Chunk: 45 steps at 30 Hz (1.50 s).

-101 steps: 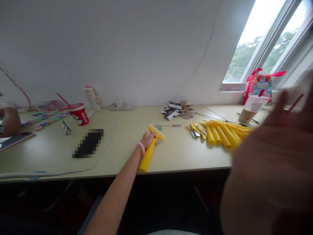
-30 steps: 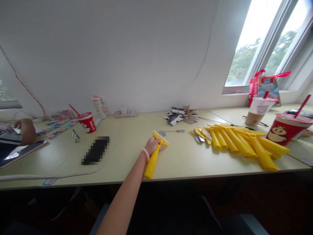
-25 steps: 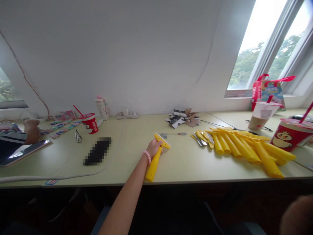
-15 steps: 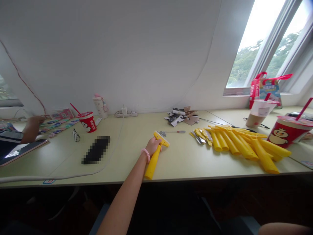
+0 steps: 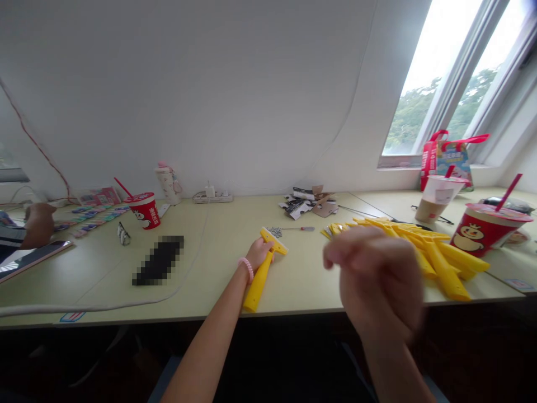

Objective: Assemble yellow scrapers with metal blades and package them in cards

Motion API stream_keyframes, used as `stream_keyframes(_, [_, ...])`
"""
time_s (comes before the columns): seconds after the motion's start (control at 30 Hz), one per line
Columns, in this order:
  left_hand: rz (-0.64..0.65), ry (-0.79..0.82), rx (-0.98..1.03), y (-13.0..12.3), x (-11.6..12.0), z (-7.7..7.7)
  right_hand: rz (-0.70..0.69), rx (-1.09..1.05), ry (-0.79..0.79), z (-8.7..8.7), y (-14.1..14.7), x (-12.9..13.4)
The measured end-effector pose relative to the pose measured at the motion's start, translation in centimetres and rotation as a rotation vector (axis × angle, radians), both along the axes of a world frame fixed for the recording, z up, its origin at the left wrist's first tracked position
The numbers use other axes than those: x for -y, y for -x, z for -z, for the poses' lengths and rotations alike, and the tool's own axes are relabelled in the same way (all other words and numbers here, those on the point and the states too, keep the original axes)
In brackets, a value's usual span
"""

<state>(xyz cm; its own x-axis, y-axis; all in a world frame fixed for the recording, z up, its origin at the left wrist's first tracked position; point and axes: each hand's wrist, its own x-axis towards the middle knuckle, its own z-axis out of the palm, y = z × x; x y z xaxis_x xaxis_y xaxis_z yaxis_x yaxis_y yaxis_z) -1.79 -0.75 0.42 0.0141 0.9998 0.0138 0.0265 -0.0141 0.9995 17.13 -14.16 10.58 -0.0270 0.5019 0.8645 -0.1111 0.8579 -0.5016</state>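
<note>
My left hand (image 5: 258,253), with a pink band at the wrist, is closed round the neck of a yellow scraper (image 5: 259,281) near the table's front edge. Its wide head points away from me. My right hand (image 5: 375,274) is raised in front of the yellow handles at the right, smeared by motion, its fingers curled; whether it holds anything cannot be made out. Behind the scraper lie small metal screws (image 5: 275,231) and a screwdriver (image 5: 301,228). Several yellow scraper handles (image 5: 447,271) are piled at the right, partly hidden by my right hand.
Red cups stand at the left (image 5: 144,211) and right (image 5: 482,229). Cardboard scraps (image 5: 308,202) and a power strip (image 5: 212,197) lie near the wall. A blurred black object (image 5: 159,260) and a white cable (image 5: 126,305) are at the left, beyond them another person's hand (image 5: 39,224).
My right hand has come up into view from the lower right. My left hand keeps hold of the scraper. The whole view has shifted slightly.
</note>
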Motion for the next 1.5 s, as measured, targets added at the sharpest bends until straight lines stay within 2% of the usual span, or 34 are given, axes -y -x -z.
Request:
stream_keyframes(0.03, [0.002, 0.0, 0.002, 0.0, 0.0, 0.0, 0.009, 0.018, 0.051, -0.5, 1.0, -2.6])
stream_keyframes(0.1, [0.004, 0.004, 0.005, 0.0, 0.0, -0.1, 0.036, 0.146, 0.202, 0.1, 2.8, -7.9])
stream_keyframes(0.2, [0.028, 0.011, -0.028, 0.1, -0.2, 0.0, 0.079, 0.381, 0.457, 3.8, 4.3, -14.1])
stream_keyframes(0.27, [0.04, 0.005, -0.053, 0.2, -0.2, 0.1, 0.09, 0.447, 0.563, 6.6, 4.4, -16.3])
stream_keyframes(0.3, [0.041, 0.002, -0.054, 0.3, -0.2, 0.1, 0.047, 0.459, 0.598, 7.7, 4.4, -16.8])
stream_keyframes(0.4, [0.028, 0.003, -0.018, 0.4, -0.2, 0.2, -0.016, 0.42, 0.642, 9.2, 4.0, -16.8])
stream_keyframes(0.6, [0.009, 0.019, -0.007, 0.3, 0.2, -0.4, -0.049, 0.468, 0.669, 8.4, 3.9, -15.4])
stream_keyframes(0.9, [0.007, 0.037, 0.008, -0.1, 1.1, -1.7, -0.079, 0.413, 0.721, 8.7, 3.9, -15.0])
stream_keyframes(1.13, [0.004, 0.042, 0.034, -0.1, 0.8, -1.3, -0.126, 0.324, 0.801, 9.0, 4.1, -15.5])
stream_keyframes(1.2, [-0.065, 0.023, 0.051, 0.0, 0.5, -1.0, -0.027, 0.316, 0.774, 9.3, 4.0, -16.1])
stream_keyframes(1.33, [-0.342, -0.004, 0.073, 0.5, -0.1, -0.5, 0.372, 0.505, 0.702, 9.8, 3.9, -17.6])
stream_keyframes(1.5, [-0.519, -0.009, 0.103, 1.0, -0.4, -0.6, 0.531, 0.778, 0.683, 9.9, 4.7, -19.0])
